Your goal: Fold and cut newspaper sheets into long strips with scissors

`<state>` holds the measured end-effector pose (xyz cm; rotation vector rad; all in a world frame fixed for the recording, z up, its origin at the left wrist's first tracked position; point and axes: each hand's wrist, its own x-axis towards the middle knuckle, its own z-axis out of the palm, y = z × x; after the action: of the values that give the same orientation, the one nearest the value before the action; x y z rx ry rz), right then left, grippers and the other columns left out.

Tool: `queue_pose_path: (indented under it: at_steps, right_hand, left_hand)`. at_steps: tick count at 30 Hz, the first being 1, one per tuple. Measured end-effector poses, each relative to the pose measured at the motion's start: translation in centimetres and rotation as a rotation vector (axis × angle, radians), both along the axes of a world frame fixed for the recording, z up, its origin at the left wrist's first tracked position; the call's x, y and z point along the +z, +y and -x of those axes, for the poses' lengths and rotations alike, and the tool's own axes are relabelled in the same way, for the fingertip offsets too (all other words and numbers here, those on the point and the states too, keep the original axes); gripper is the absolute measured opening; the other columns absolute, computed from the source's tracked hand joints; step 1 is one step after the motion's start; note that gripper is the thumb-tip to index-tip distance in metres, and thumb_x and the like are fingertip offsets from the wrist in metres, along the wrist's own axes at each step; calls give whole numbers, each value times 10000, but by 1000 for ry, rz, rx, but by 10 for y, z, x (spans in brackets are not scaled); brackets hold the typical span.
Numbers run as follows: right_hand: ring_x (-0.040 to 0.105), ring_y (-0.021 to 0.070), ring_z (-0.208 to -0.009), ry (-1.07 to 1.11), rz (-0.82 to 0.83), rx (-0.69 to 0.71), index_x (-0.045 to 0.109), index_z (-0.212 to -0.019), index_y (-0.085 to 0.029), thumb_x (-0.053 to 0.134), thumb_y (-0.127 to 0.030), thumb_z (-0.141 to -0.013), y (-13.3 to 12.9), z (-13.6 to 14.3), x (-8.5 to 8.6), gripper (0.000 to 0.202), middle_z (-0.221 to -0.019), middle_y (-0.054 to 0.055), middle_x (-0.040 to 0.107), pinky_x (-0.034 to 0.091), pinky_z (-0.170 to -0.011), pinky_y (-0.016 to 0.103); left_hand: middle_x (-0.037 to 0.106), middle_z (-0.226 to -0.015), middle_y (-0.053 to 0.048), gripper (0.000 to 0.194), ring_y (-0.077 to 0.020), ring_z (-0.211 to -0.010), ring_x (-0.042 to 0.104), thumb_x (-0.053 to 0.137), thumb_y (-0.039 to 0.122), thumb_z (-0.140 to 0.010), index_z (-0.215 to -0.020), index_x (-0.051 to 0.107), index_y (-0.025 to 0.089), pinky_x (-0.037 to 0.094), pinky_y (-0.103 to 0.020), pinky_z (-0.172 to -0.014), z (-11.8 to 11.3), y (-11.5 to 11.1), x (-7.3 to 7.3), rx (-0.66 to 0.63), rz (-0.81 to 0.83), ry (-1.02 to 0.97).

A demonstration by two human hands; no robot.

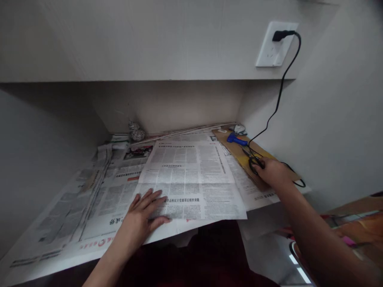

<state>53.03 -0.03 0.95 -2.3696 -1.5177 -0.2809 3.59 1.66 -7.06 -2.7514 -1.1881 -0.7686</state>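
Note:
A cut sheet of newspaper lies over other newspapers, its near edge sticking out past the table edge. My left hand rests on its near left corner with the fingers spread. Off to the right, my right hand grips the black handles of a pair of scissors above a piece of cardboard. The scissors' dark blades point away from me, toward a blue glue gun lying on the same cardboard.
A black cord hangs from the wall socket down past my right hand. Thin paper sticks and a ball of twisted paper lie along the back. Newspapers cover the table. An overhanging panel crosses above it.

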Motion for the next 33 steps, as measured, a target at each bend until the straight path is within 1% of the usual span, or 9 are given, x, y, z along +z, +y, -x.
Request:
queue_pose_path:
  at_steps: [5, 7, 9, 11, 16, 20, 25, 29, 33]
  right_hand:
    - [664, 336, -1137, -8, -96, 226, 718, -1144, -188, 582, -404, -914, -30, 46, -11, 343, -1170, 143, 749, 488, -1004, 488]
    - [665, 310, -1140, 86, -118, 501, 712, -1160, -214, 624, -467, -901, -47, 83, -17, 372, -1185, 119, 746, 507, -997, 470]
    - [601, 331, -1249, 170, -53, 754, 669, -1271, -231, 709, -580, -839, -63, 121, -22, 556, -1310, 117, 693, 458, -1057, 514]
    - [526, 358, -1331, 198, 46, 862, 620, -1361, -247, 759, -694, -751, -74, 152, -24, 768, -1391, 107, 648, 405, -1097, 547]
    - [488, 295, -1371, 253, 138, 908, 570, -1431, -247, 664, -549, -922, -80, 179, -27, 599, -1453, 80, 608, 360, -1141, 490]
    - [466, 290, -1391, 263, 174, 932, 535, -1471, -254, 684, -506, -914, -81, 178, -24, 629, -1486, 69, 581, 356, -1156, 481]
    - [475, 268, -1385, 238, 195, 950, 545, -1467, -261, 581, -192, -913, -82, 179, -17, 559, -1482, 51, 583, 366, -1154, 482]
    - [486, 267, -1359, 223, 199, 950, 558, -1455, -253, 470, -140, -939, -80, 183, -11, 535, -1451, 58, 601, 380, -1134, 485]
    - [533, 298, -1240, 208, 217, 926, 553, -1455, -233, 530, -106, -844, -77, 195, -7, 625, -1360, 98, 624, 437, -1056, 507]
  left_hand:
    - [671, -1380, -81, 384, -368, -1324, 582, 610, 294, -936, -1317, 661, 288, 493, -674, -1042, -2, -6, 6, -4, -46, 20]
    - [675, -1378, -53, 405, -343, -1325, 586, 533, 181, -945, -1305, 669, 310, 520, -632, -1034, -2, -8, 8, -6, -59, 44]
    - [696, -1347, -40, 448, -322, -1295, 615, 468, 94, -937, -1276, 683, 293, 542, -593, -1021, -1, -10, 9, 2, -94, 59]
    - [725, -1295, -53, 457, -325, -1239, 655, 442, 40, -912, -1239, 693, 237, 536, -590, -1018, 1, -14, 10, 26, -157, 74]
    - [770, -1187, -86, 445, -312, -1110, 719, 401, -19, -884, -1186, 678, 155, 465, -567, -1049, 9, -36, 18, 89, -284, 161]
    - [786, -1116, -105, 419, -292, -1017, 748, 386, -24, -883, -1148, 673, 128, 456, -557, -1026, 14, -51, 27, 110, -265, 201]
    - [789, -1039, -109, 401, -284, -937, 756, 412, -10, -853, -1098, 696, 132, 528, -555, -966, 11, -53, 38, 117, -187, 228]
    - [764, -1091, -116, 494, -303, -924, 741, 453, -21, -783, -1178, 697, 147, 560, -584, -945, -9, -51, 47, 113, -86, 251]
    - [732, -1161, -125, 520, -305, -1004, 712, 476, -28, -811, -1242, 681, 178, 606, -514, -874, -44, -52, 51, 16, -13, 240]
